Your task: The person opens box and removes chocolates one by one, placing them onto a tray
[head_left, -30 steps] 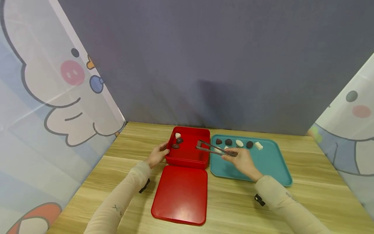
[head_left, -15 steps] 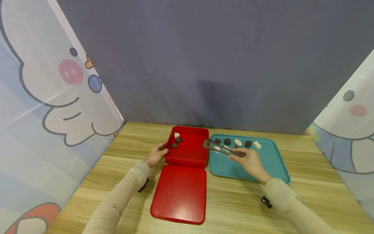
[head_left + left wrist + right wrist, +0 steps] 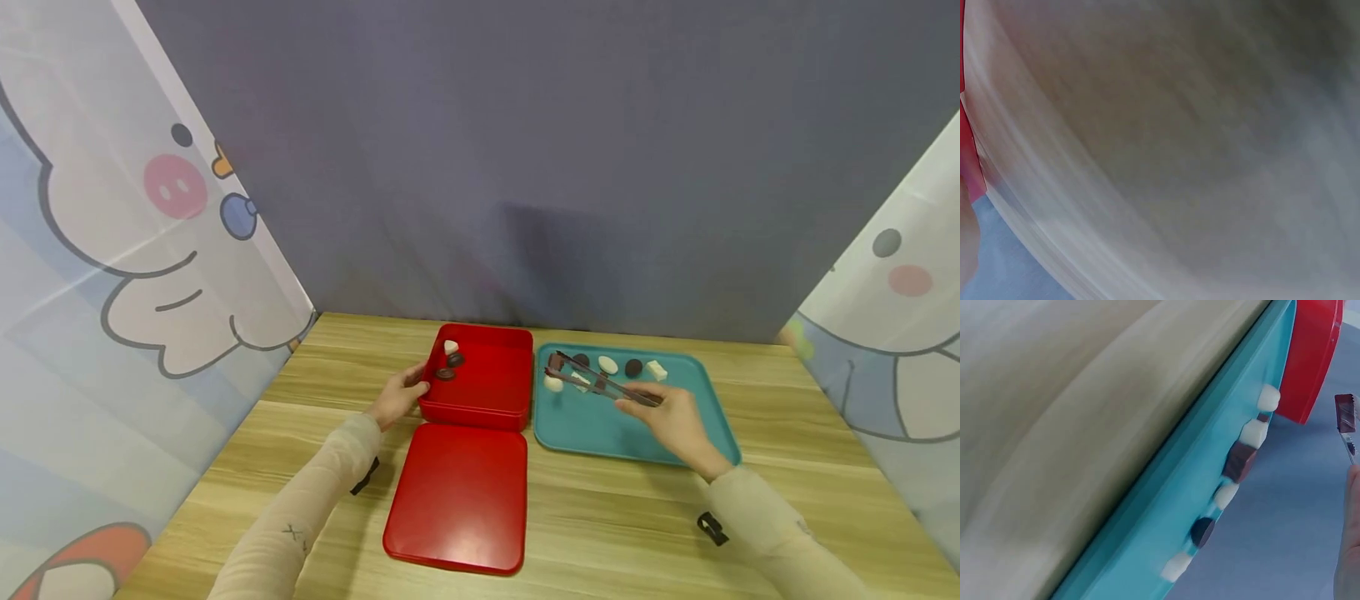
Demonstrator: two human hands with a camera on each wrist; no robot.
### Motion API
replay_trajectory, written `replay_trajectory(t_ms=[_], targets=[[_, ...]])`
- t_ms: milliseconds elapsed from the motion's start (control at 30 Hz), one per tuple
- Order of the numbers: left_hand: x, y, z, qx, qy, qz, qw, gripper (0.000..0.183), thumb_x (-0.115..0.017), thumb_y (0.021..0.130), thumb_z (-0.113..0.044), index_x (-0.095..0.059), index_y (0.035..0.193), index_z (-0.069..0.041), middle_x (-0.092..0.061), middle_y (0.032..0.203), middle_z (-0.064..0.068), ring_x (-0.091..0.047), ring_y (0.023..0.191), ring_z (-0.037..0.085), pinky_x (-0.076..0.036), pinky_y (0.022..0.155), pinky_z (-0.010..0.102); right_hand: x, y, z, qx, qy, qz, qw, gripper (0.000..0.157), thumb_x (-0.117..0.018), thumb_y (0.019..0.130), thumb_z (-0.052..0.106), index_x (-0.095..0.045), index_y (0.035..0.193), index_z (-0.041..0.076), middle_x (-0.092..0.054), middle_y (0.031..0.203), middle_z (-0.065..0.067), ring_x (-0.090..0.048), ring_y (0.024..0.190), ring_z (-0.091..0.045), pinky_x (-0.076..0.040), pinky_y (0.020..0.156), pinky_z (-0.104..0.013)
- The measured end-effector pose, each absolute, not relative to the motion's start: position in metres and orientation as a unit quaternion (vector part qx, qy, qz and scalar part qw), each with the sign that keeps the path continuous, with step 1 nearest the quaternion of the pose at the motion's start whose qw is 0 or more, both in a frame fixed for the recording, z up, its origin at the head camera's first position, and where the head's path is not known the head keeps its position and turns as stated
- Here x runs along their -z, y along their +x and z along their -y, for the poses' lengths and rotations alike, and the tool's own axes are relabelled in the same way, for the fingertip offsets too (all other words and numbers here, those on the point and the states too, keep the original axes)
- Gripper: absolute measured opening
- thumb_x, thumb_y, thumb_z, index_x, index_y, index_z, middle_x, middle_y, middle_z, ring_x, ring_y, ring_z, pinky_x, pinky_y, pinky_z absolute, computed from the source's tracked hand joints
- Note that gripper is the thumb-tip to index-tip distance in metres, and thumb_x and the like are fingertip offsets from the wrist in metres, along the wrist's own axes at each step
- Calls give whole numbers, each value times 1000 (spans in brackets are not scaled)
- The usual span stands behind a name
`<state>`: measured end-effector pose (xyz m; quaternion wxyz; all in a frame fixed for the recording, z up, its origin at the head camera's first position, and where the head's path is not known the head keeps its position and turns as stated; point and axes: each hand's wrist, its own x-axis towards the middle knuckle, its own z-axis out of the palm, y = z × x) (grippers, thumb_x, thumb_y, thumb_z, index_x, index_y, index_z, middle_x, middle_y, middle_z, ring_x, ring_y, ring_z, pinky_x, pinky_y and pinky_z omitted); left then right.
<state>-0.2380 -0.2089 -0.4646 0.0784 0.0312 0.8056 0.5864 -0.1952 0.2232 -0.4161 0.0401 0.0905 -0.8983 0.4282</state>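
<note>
My right hand (image 3: 675, 423) grips dark tongs (image 3: 611, 387) above the blue-green tray (image 3: 622, 442). The tongs' arms stand apart, their tips over a dark brown chocolate (image 3: 555, 362) at the tray's far left corner; whether they touch it I cannot tell. Nearby lie a round white chocolate (image 3: 553, 384), an oval white one (image 3: 607, 365) and a white block (image 3: 657, 371). My left hand (image 3: 397, 396) touches the left wall of the red box (image 3: 491, 367), thumb and fingers against its outside. Inside the box are a white chocolate (image 3: 451, 347) and two dark ones (image 3: 445, 374).
A red lid (image 3: 457, 500) lies flat in front of the box. The box and tray stand side by side on a wood-grain table (image 3: 600, 533), with a grey curtain (image 3: 525, 167) behind. Cartoon-printed cloth (image 3: 82, 333) hangs on both sides.
My right hand has moved right with the tongs, whose tips have gone from over the red box to the tray's far left corner. The left hand has stayed at the box.
</note>
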Motion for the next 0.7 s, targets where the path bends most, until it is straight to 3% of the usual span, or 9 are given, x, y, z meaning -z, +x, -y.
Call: replay_trajectory(t_ms=[133, 367, 567, 700], targets=[[462, -237, 209, -587, 31, -805, 82, 52, -44, 96, -7, -26, 145, -6, -30, 146, 21, -28, 135, 34, -29, 108, 47, 417, -191, -234, -420, 85, 903, 46, 49, -66, 82, 40, -64, 116, 5, -63, 114, -18, -61, 99, -32, -54, 71, -33], [452, -233, 207, -600, 24, -794, 98, 53, -43, 95, -3, -24, 144, 0, -27, 146, 24, -26, 135, 37, -27, 108, 49, 416, -188, -250, -405, 68, 910, 54, 51, -66, 81, 42, -64, 116, 5, -65, 111, -18, -62, 97, -30, -53, 69, -30], [458, -236, 207, -600, 26, -794, 94, 53, -43, 96, -6, -25, 145, -4, -27, 147, 21, -26, 136, 35, -28, 109, 48, 420, -188, -265, -402, 63, 911, 67, 49, -68, 81, 37, -64, 115, 2, -65, 109, -20, -55, 80, 10, -50, 64, -18], [463, -237, 208, -594, 30, -799, 84, 52, -44, 96, -8, -26, 145, -6, -29, 147, 20, -27, 135, 34, -29, 108, 47, 422, -185, -275, -398, 59, 913, 75, 47, -69, 81, 34, -64, 113, 0, -65, 107, -23, -47, 74, 21, -50, 62, -16]])
